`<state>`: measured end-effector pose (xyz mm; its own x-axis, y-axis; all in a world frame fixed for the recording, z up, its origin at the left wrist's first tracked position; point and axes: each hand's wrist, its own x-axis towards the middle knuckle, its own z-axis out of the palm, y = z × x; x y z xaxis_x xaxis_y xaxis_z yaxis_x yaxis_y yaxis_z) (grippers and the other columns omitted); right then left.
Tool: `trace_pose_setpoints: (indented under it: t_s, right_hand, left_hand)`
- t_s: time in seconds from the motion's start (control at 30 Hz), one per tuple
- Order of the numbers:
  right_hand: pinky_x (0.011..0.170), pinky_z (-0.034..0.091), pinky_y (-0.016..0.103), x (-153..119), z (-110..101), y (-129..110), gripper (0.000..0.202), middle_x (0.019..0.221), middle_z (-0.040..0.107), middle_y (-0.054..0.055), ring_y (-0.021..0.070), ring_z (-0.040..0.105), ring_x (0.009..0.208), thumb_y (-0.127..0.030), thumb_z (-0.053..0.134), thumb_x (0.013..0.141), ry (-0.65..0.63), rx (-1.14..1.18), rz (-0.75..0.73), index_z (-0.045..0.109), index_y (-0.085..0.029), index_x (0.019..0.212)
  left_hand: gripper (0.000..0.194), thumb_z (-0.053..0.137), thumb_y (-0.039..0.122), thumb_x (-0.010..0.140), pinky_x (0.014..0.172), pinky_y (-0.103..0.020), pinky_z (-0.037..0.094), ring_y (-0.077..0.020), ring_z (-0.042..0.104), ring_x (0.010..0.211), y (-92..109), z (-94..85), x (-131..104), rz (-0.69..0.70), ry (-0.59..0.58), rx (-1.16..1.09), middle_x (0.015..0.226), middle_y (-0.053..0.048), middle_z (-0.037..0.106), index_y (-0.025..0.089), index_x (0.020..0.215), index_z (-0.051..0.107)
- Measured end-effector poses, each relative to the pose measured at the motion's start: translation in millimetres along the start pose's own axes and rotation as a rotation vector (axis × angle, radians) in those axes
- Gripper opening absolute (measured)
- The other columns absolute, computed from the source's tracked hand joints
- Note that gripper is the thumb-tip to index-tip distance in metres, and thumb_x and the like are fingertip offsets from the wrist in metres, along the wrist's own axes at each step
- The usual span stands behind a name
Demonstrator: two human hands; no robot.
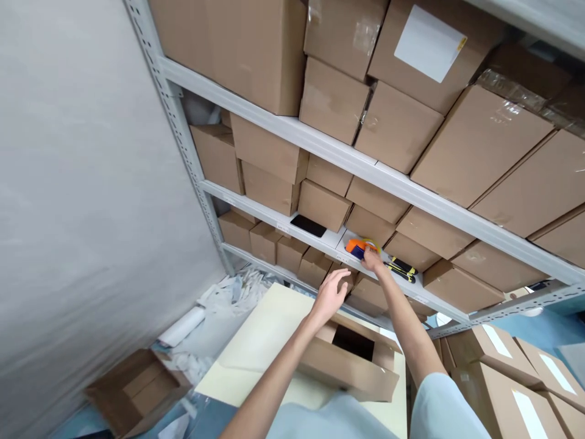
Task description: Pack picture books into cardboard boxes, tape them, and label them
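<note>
Carton [350, 370] stands unclosed; orange tool [353, 245] is on the shelf [329, 239], right hand [373, 260] curled at it (grip too small to tell), left hand [329, 297] loosely spread, empty.

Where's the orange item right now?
In the head view, right of centre: on the white shelf, the orange item is at the right hand, left of the yellow-and-black-handled tool.
</note>
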<state>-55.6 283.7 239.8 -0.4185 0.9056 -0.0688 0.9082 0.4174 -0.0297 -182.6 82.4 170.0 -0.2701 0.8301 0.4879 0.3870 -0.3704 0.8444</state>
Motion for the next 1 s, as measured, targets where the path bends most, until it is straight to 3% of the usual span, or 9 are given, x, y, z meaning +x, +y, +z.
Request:
trace_pose_setpoints:
  t_s: [0.2, 0.3, 0.4, 0.5, 0.6, 0.77, 1.0]
  right_hand:
    - [0.119, 0.042, 0.039, -13, -4, 5, 0.058, 0.141, 0.067, 0.031, 0.0314, 0.063, 0.133, -0.018, 0.062, 0.097, 0.081, 0.182, -0.063, 0.046, 0.002, 0.149]
    - [0.117, 0.045, 0.037, -36, 2, 4, 0.057, 0.146, 0.065, 0.026, 0.0266, 0.062, 0.132, -0.025, 0.054, 0.102, 0.139, 0.294, -0.082, 0.042, -0.002, 0.153]
    - [0.113, 0.052, 0.043, -86, 21, 0, 0.055, 0.143, 0.069, 0.021, 0.0273, 0.067, 0.126, -0.036, 0.048, 0.104, 0.196, 0.689, -0.128, 0.048, -0.010, 0.152]
    - [0.112, 0.056, 0.048, -155, 42, -13, 0.056, 0.133, 0.076, 0.016, 0.0301, 0.073, 0.120, -0.054, 0.062, 0.099, 0.182, 1.276, -0.181, 0.059, -0.017, 0.142]
    - [0.115, 0.055, 0.050, -213, 55, -33, 0.056, 0.129, 0.078, 0.012, 0.0295, 0.074, 0.119, -0.058, 0.073, 0.094, 0.165, 1.511, -0.114, 0.063, -0.022, 0.136]
    - [0.117, 0.055, 0.050, -257, 59, -44, 0.058, 0.128, 0.079, 0.010, 0.0291, 0.074, 0.121, -0.063, 0.076, 0.092, 0.227, 1.544, -0.014, 0.066, -0.025, 0.136]
    - [0.109, 0.061, 0.053, -285, 49, -45, 0.057, 0.113, 0.083, 0.012, 0.0353, 0.077, 0.116, -0.076, 0.072, 0.092, 0.107, 1.442, -0.066, 0.078, -0.023, 0.113]
  left_hand:
    - [0.038, 0.056, 0.013, 0.097, 0.117, -0.049, 0.057, -0.0277, 0.072, 0.130, 4, 23.8, -24, -0.099, 0.006, -0.062, 0.136, -0.010, 0.076, 0.023, 0.131, 0.071]
    - [0.036, 0.057, 0.017, 0.099, 0.115, -0.049, 0.058, -0.0281, 0.073, 0.127, 8, 28.9, -37, -0.139, 0.017, -0.099, 0.134, -0.012, 0.076, 0.021, 0.133, 0.069]
    - [0.030, 0.059, 0.026, 0.103, 0.109, -0.046, 0.061, -0.0263, 0.075, 0.120, 15, 22.4, -53, -0.165, 0.097, -0.155, 0.132, -0.013, 0.075, 0.020, 0.131, 0.069]
    - [0.025, 0.064, 0.033, 0.105, 0.105, -0.040, 0.062, -0.0233, 0.075, 0.113, 33, 14.1, -67, -0.124, 0.144, -0.173, 0.125, -0.010, 0.073, 0.022, 0.126, 0.070]
    - [0.015, 0.066, 0.032, 0.105, 0.102, -0.039, 0.061, -0.0231, 0.073, 0.109, 54, 10.7, -77, -0.080, 0.112, -0.107, 0.114, -0.007, 0.073, 0.025, 0.117, 0.071]
    - [0.012, 0.060, 0.027, 0.108, 0.102, -0.038, 0.061, -0.0235, 0.074, 0.113, 76, 6.0, -96, -0.016, 0.044, -0.057, 0.116, -0.008, 0.074, 0.024, 0.117, 0.068]
    - [0.015, 0.062, 0.022, 0.108, 0.102, -0.035, 0.062, -0.0221, 0.074, 0.117, 97, -17.9, -121, 0.046, -0.047, -0.028, 0.119, -0.007, 0.076, 0.025, 0.121, 0.068]
